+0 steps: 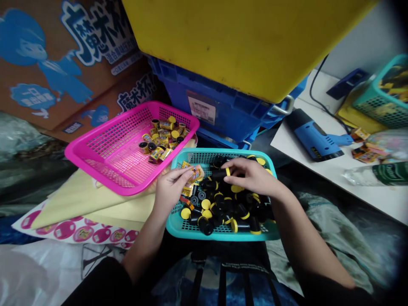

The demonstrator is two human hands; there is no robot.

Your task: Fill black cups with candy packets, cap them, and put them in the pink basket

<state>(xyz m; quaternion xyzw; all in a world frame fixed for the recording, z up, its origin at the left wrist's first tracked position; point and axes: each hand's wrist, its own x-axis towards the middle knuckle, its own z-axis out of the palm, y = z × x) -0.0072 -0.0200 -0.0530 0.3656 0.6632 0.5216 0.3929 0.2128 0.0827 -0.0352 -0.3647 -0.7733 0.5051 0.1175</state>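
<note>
A turquoise basket (219, 236) rests across my lap, filled with black cylinders with yellow caps (234, 208). Over its left side, my left hand (174, 187) pinches a small printed yellow-orange wrapper (196, 172) between thumb and fingertips. More such wrappers lie beneath it in the basket's left end. My right hand (247, 173) grips a black cylinder with a yellow rim (219, 174), lying sideways above the pile. At the upper left, a pink basket (105, 174) contains several cylinders covered with printed yellow wrapping (162, 136).
Behind the baskets stand a blue crate (178, 89) and a large yellow box (239, 38). Printed cartons (105, 85) are stacked at left. On the white table (299, 140) at right lie a blue heat gun (315, 136), a plastic bottle (389, 173) and another turquoise basket (366, 100).
</note>
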